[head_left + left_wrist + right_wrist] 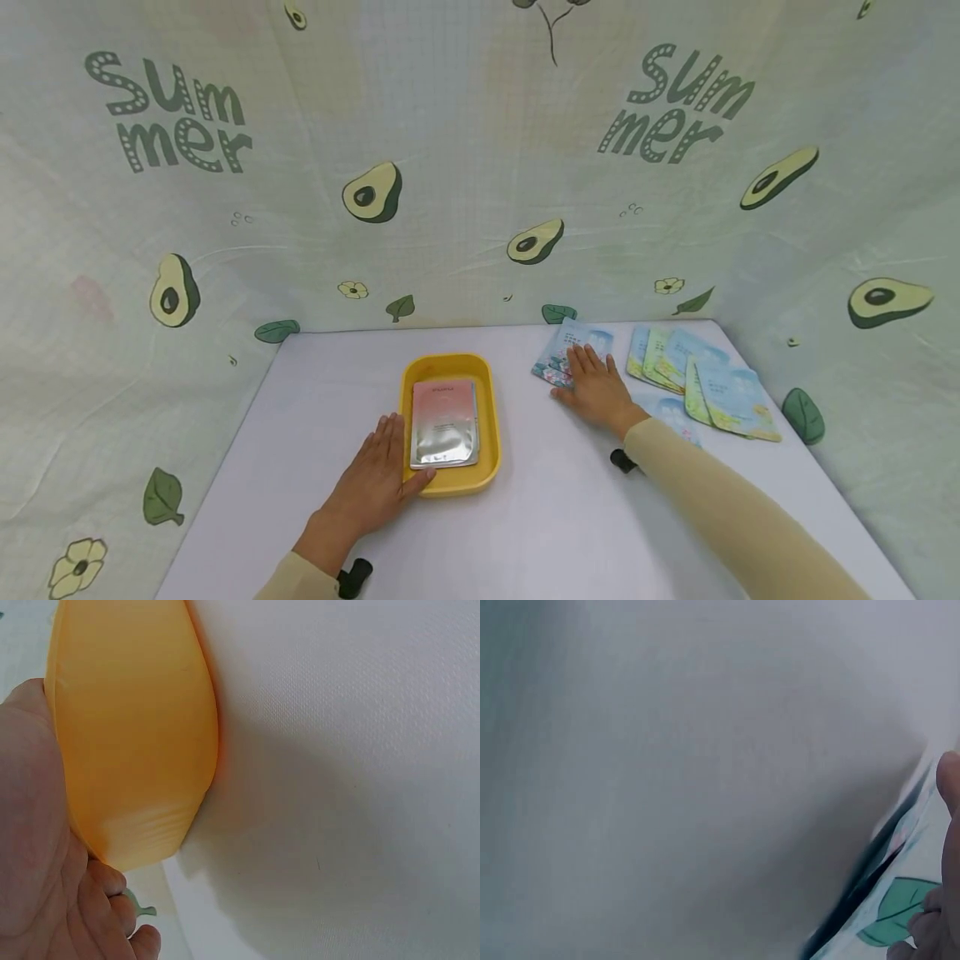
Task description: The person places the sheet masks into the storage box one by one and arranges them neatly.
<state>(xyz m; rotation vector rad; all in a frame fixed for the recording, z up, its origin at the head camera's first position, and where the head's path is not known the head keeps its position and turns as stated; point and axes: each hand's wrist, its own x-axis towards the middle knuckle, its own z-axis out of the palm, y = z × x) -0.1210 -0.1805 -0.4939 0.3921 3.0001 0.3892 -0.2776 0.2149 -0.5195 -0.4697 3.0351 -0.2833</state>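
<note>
Tray: one yellow, oblong plastic tray with rounded corners [491, 417], on a white surface [525, 525], left of centre. Contents: a flat, rectangular sachet shading from pink to shiny silver [444, 421].

Left hand [372, 483]: released, fingers straight, laid along the tray's left side; thumb at its near left corner. The left wrist view shows the palm against the outer yellow wall.

Right hand [596, 392]: released, fingers extended, resting on overlapping pale-blue, flower-printed flat packets [572, 333] near the far edge of the surface, right of the tray and well apart from it.

Further packets: one pale-blue packet [677, 412], partly hidden by the right wrist and sleeve; beyond it, to the right, a spread of overlapping light-blue and green flat packets [738, 396], count uncertain.

Clothing: beige long sleeves [720, 492], both arms. At each wrist, a small black fitting [354, 577].

Backdrop: pale-green cloth [450, 108] printed with avocados, leaves, flowers and "Summer" lettering.
</note>
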